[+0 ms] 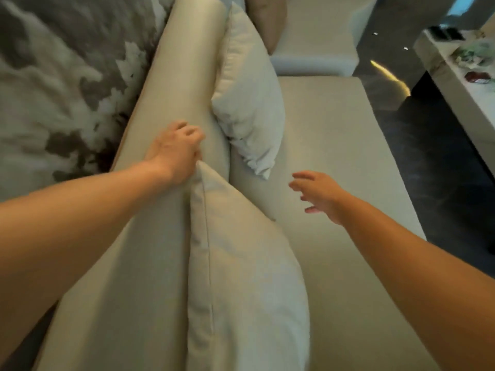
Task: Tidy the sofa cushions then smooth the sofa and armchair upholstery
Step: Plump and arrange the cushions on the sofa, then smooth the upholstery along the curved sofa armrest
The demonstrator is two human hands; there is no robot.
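1. Partly, the scene is cut off: the near cushion runs out of the bottom edge, both forearms leave the frame, and a tan cushion at the far end shows only in part.
2. Blurred items on the pale table, far right, cannot be made out.
3. The sofa back is a smooth, rounded beige roll; the seat is flat and matte.
4. Both pale cushions are soft, creased fabric with piped seams, standing on edge against the back, the far cushion just beyond the near one.
5. The left hand curls over the back, touching the near cushion's top corner; whether it pinches that corner, I cannot tell.
6. The right hand hovers above the seat, fingers spread, holding nothing.
7. A mottled grey-and-white surface fills the left.
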